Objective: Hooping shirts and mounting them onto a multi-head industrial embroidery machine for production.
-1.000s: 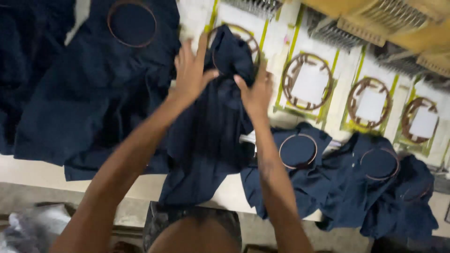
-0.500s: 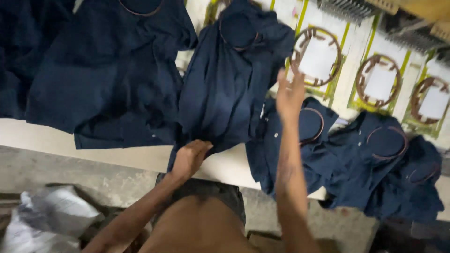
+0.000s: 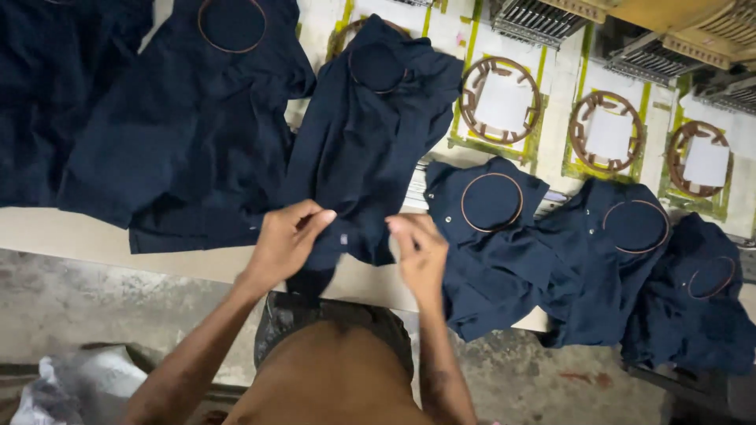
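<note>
A dark navy shirt lies spread over the table, with a round hoop clamped on its upper part. My left hand pinches the shirt's lower hem at the table's near edge. My right hand is at the same hem just to the right, fingers curled against the cloth. Both hands sit close together over the hanging bottom of the shirt.
More navy shirts with hoops lie left and right. Three bare round brown frames with white centres sit on the table at the back right. A white bag lies on the floor.
My right hand has come down from beside the upper shirt to the lower hem. My left hand stays at the hem and both now meet there.
</note>
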